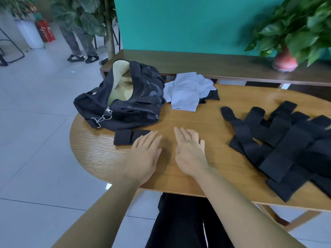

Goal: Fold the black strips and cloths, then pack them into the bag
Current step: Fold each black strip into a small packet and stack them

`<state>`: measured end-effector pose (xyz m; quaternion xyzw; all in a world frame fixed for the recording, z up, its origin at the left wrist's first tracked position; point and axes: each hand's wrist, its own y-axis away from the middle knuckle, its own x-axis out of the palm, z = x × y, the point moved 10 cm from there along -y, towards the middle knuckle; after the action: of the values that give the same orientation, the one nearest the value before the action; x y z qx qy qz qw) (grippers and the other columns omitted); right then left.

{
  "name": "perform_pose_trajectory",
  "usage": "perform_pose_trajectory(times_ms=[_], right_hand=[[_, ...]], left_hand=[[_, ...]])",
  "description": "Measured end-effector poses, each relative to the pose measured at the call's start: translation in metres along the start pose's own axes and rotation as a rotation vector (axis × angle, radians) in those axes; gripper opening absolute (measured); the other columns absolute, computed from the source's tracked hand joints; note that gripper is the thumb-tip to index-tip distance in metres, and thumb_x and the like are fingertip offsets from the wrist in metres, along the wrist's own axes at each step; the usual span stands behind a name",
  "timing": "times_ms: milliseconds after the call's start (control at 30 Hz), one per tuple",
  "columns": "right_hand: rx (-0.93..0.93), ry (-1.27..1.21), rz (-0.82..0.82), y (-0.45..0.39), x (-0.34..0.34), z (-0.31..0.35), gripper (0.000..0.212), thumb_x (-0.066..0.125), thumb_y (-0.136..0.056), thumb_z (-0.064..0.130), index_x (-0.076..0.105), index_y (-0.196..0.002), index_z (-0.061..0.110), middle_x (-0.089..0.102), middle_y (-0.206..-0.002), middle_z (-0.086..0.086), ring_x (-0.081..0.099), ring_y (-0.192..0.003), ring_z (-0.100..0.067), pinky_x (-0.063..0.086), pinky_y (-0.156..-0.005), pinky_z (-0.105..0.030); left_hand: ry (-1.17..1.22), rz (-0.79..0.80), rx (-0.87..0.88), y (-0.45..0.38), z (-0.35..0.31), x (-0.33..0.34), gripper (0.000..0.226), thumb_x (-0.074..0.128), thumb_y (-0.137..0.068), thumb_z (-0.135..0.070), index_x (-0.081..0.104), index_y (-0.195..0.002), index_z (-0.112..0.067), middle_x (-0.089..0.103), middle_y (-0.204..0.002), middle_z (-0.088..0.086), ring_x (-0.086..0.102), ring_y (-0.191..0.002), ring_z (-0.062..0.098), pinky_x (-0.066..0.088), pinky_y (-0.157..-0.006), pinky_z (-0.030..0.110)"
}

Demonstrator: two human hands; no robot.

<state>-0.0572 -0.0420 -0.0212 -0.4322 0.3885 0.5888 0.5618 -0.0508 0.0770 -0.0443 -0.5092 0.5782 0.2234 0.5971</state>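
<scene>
Resting flat with fingers straight, both hands are seen on the bench [100, 154]: left hand [145, 154] touches a folded strip [125, 139], right hand [189, 154] holds nothing. Bag [123, 97] lies beyond the left hand, unfolded strips [286, 147] right of the right hand.

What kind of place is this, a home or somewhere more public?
Probably an office lounge or lobby, not a home: a pale tiled floor, a red fire extinguisher standing by the wall, potted plants on a long bench against a teal partition.
</scene>
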Motion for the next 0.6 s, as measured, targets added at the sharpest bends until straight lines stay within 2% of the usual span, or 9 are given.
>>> perform_pose_trajectory(times_ms=[100, 200, 267, 367, 433, 500, 600], right_hand=[[0.073, 0.023, -0.065, 0.016, -0.025, -0.048, 0.061, 0.034, -0.098, 0.012, 0.011, -0.154, 0.022, 0.017, -0.159, 0.003, 0.005, -0.142, -0.018, 0.018, -0.104, -0.036], [0.125, 0.059, -0.134, 0.033, -0.051, -0.091, 0.06, 0.035, -0.098, 0.013, 0.013, -0.153, 0.022, 0.022, -0.156, 0.006, 0.007, -0.142, -0.017, 0.016, -0.106, -0.036], [0.167, 0.088, -0.171, 0.045, -0.065, -0.119, 0.058, 0.035, -0.098, 0.013, 0.016, -0.153, 0.021, 0.026, -0.154, 0.006, 0.01, -0.142, -0.018, 0.016, -0.107, -0.036], [0.24, 0.14, -0.22, 0.06, -0.078, -0.158, 0.055, 0.031, -0.095, 0.016, 0.028, -0.15, 0.015, 0.039, -0.148, 0.002, 0.023, -0.139, -0.023, 0.019, -0.105, -0.039], [0.277, 0.143, -0.309, 0.069, -0.089, -0.178, 0.058, 0.034, -0.084, 0.017, 0.048, -0.139, 0.007, 0.058, -0.131, -0.006, 0.042, -0.129, -0.031, 0.031, -0.099, -0.045], [0.317, 0.183, -0.349, 0.076, -0.092, -0.196, 0.056, 0.04, -0.076, 0.019, 0.06, -0.126, 0.003, 0.068, -0.113, -0.01, 0.055, -0.116, -0.035, 0.043, -0.089, -0.05], [0.388, 0.222, -0.261, 0.081, -0.079, -0.217, 0.054, 0.044, -0.072, 0.023, 0.066, -0.116, 0.002, 0.07, -0.106, -0.014, 0.06, -0.11, -0.038, 0.047, -0.086, -0.052]], left_hand=[[0.068, -0.002, 0.097, -0.025, -0.06, 0.01, 0.04, 0.038, -0.1, -0.03, 0.054, -0.133, -0.014, 0.051, -0.141, 0.005, 0.043, -0.133, 0.023, 0.033, -0.11, 0.04], [0.125, 0.005, 0.186, -0.047, -0.12, 0.02, 0.038, 0.059, -0.094, -0.02, 0.056, -0.131, -0.013, 0.054, -0.138, 0.005, 0.047, -0.13, 0.024, 0.035, -0.107, 0.04], [0.162, 0.012, 0.234, -0.058, -0.157, 0.027, 0.038, 0.065, -0.09, -0.017, 0.059, -0.128, -0.014, 0.057, -0.133, 0.005, 0.05, -0.126, 0.025, 0.037, -0.104, 0.039], [0.186, 0.034, 0.318, -0.07, -0.202, 0.04, 0.037, 0.062, -0.09, -0.018, 0.06, -0.127, -0.016, 0.056, -0.134, 0.002, 0.047, -0.127, 0.023, 0.033, -0.106, 0.036], [0.146, 0.062, 0.388, -0.074, -0.225, 0.051, 0.042, 0.062, -0.089, -0.019, 0.058, -0.131, -0.017, 0.053, -0.139, 0.001, 0.043, -0.132, 0.022, 0.029, -0.11, 0.036], [0.125, 0.13, 0.442, -0.077, -0.243, 0.063, 0.047, 0.059, -0.092, -0.026, 0.052, -0.137, -0.018, 0.045, -0.147, 0.001, 0.034, -0.14, 0.02, 0.021, -0.116, 0.036], [0.081, 0.238, 0.488, -0.075, -0.258, 0.077, 0.046, 0.044, -0.099, -0.039, 0.046, -0.142, -0.023, 0.03, -0.157, -0.002, 0.019, -0.146, 0.016, 0.005, -0.119, 0.036]])
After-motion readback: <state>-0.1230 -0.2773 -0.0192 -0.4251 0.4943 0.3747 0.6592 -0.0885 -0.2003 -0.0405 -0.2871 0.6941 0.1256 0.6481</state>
